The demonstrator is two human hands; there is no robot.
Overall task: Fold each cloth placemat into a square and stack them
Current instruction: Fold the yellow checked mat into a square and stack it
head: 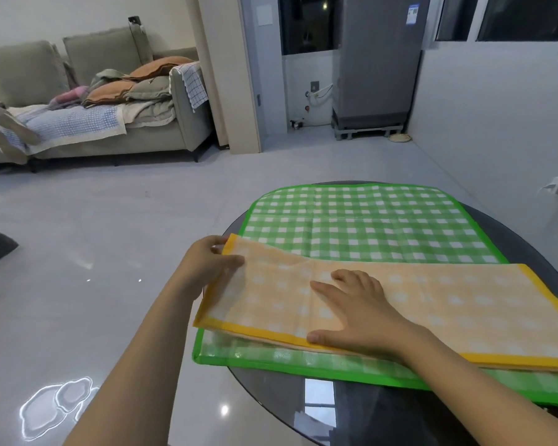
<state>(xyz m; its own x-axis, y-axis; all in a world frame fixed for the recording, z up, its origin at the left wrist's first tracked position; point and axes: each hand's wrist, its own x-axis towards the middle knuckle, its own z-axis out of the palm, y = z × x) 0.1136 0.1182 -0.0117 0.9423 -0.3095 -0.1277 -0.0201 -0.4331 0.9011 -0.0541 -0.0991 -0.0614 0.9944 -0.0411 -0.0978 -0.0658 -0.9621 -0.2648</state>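
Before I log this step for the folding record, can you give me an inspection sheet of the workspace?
Surface: round dark glass table, glossy.
Job's things: orange placemat folded into a long strip, lying on the flat green placemat.
Clutter: nothing seen.
Hands: left hand pinches the strip's left end; right hand presses flat on its middle.
Cables: nothing seen on the table.
Surroundings: sofa piled with cushions, grey fridge.

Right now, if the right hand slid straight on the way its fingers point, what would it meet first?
The right hand lies flat on the orange placemat, fingers aimed up-left. It would probably cross the orange placemat's far edge onto the green placemat; the left hand looks off that line.
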